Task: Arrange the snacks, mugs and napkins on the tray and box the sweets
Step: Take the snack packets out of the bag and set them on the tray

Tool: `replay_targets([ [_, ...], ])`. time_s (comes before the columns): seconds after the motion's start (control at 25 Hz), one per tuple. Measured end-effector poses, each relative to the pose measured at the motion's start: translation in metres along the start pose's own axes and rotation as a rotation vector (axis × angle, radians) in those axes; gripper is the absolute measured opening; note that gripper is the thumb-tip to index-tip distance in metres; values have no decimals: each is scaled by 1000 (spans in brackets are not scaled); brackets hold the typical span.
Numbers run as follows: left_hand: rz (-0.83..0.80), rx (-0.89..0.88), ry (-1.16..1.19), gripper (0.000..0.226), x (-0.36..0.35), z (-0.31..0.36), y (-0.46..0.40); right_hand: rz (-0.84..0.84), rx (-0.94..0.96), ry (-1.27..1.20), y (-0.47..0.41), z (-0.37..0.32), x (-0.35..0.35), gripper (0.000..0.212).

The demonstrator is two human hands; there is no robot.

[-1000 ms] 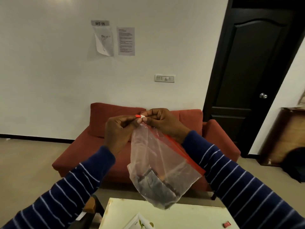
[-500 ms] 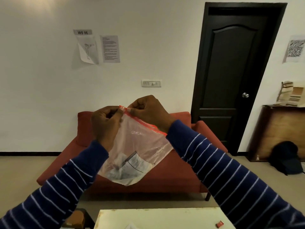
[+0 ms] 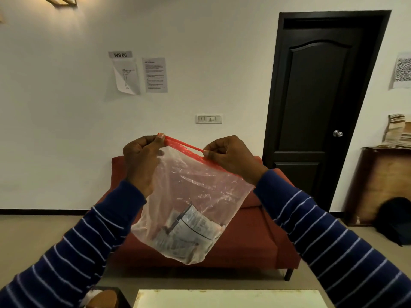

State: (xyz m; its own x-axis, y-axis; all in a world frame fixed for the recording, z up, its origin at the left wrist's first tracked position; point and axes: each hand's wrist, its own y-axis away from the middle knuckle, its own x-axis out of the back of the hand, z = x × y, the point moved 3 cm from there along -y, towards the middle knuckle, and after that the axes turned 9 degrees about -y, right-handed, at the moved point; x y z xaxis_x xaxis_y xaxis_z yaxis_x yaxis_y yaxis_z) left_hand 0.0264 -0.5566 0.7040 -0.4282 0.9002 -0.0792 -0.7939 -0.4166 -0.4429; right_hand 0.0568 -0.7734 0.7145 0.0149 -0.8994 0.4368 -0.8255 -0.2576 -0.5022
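Observation:
A clear plastic zip bag (image 3: 191,192) with a red seal strip (image 3: 184,146) hangs in the air in front of me. A printed snack packet (image 3: 189,232) lies in its bottom corner. My left hand (image 3: 142,161) pinches the left end of the red strip. My right hand (image 3: 231,158) pinches the strip further right, a hand's width away. Both sleeves are dark blue with thin stripes. No tray, mug or napkin is in view.
The far edge of a white table (image 3: 229,298) shows at the bottom. Behind the bag stands a red sofa (image 3: 255,241). A black door (image 3: 315,103) is at the right, with a wooden cabinet (image 3: 382,183) and a dark bag (image 3: 393,218) beside it.
My hands have moved apart along the red seal strip, the right one sliding to the right. The bag hangs lower and straighter. My view has tilted up, showing less of the table.

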Motion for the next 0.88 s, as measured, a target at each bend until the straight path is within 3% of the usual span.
replay_targets([
  [0.4, 68, 71, 46, 13, 19, 8, -22, 25, -48, 35, 30, 25, 47, 13],
  [0.68, -12, 61, 16, 15, 2, -5, -10, 22, -163, -1, 39, 43, 51, 9],
  [0.88, -85, 57, 37, 13, -8, -15, 5, -94, -33, 157, 32, 17, 27, 26],
])
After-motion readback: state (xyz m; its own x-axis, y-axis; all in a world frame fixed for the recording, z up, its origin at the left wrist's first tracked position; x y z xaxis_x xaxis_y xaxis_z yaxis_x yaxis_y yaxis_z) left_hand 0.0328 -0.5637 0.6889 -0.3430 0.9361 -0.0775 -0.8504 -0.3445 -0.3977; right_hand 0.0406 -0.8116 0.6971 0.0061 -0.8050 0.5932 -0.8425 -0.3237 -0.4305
